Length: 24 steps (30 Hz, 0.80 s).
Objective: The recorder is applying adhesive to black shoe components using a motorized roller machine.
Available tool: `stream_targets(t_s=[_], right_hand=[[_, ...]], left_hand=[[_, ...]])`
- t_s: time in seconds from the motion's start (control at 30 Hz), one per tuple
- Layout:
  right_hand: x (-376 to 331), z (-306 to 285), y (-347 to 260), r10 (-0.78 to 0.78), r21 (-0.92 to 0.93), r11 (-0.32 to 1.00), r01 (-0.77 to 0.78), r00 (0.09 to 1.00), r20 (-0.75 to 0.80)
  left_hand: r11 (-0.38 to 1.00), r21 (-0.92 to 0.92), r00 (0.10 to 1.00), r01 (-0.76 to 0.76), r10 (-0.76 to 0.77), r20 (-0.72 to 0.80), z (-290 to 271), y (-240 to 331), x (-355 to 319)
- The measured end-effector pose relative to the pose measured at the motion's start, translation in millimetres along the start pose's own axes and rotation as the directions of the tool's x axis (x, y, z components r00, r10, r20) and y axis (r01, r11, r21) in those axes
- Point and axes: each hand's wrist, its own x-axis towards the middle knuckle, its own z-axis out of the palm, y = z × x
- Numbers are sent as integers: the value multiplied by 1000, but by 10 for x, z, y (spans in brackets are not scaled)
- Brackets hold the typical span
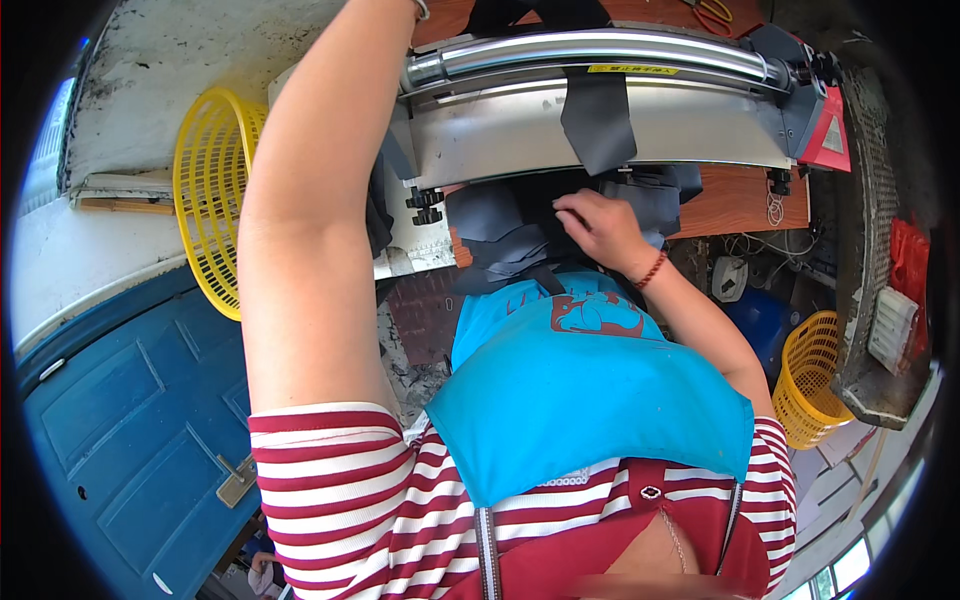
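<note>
My right hand (603,226), with a red bead bracelet at the wrist, rests on a pile of dark grey fabric pieces (500,235) in front of my blue apron (580,400), its fingers pinched on the top piece. A grey machine (600,125) with a long chrome roller (590,52) stands just beyond the pile. A dark grey fabric strip (598,115) hangs over the roller and down the machine's front. My bare left arm (310,220) reaches up past the machine's left end. Its hand is cut off by the picture's top edge.
A yellow plastic basket (212,190) stands on edge to the left of my arm, and another (815,375) sits low on the right. The machine rests on a wooden table (745,200). A blue panelled door (130,430) lies lower left, and a white plug block (730,278) hangs under the table.
</note>
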Motion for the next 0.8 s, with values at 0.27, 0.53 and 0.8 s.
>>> stream_targets(t_s=[0.27,0.53,0.8], right_hand=[[264,813,287,148,-404,915,14,919,366],[334,944,387,19,-501,848,175,934,357],[404,988,422,-306,-445,827,344,939,158]], left_hand=[[993,-40,987,-113,108,-115,-930,534,-286],[988,6,931,-154,147,-333,-1861,405,-295],[866,410,848,-287,428,-311,-2899,-115,-768]])
